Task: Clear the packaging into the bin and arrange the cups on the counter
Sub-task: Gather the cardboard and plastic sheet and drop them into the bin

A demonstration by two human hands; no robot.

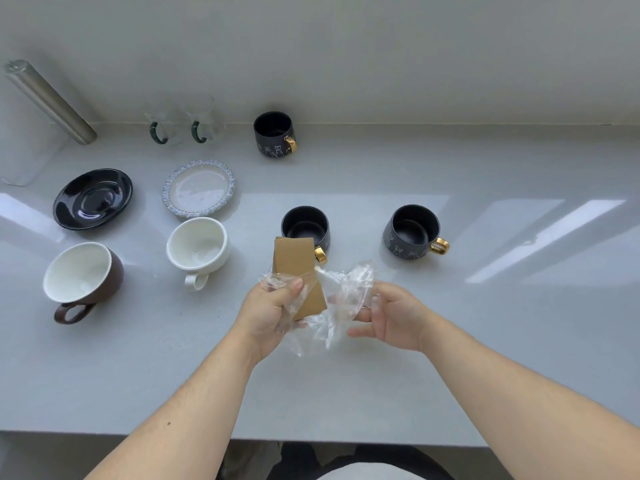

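Above the glossy pale worktop (450,341), the left hand (270,313) grips a flat tan cardboard piece (298,268) through crinkled clear plastic wrap (343,296), whose other side the right hand (391,317) pinches. Just behind sit two round dark matte cups with gold handles (304,226) (414,233); a third (273,133) stands by the wall

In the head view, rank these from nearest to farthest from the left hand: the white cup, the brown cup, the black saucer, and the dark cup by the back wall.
From the left hand:
1. White cup, just up and left of it.
2. Dark cup by the back wall, straight beyond it.
3. Brown cup, far left, near edge.
4. Black saucer, far left, farther back.
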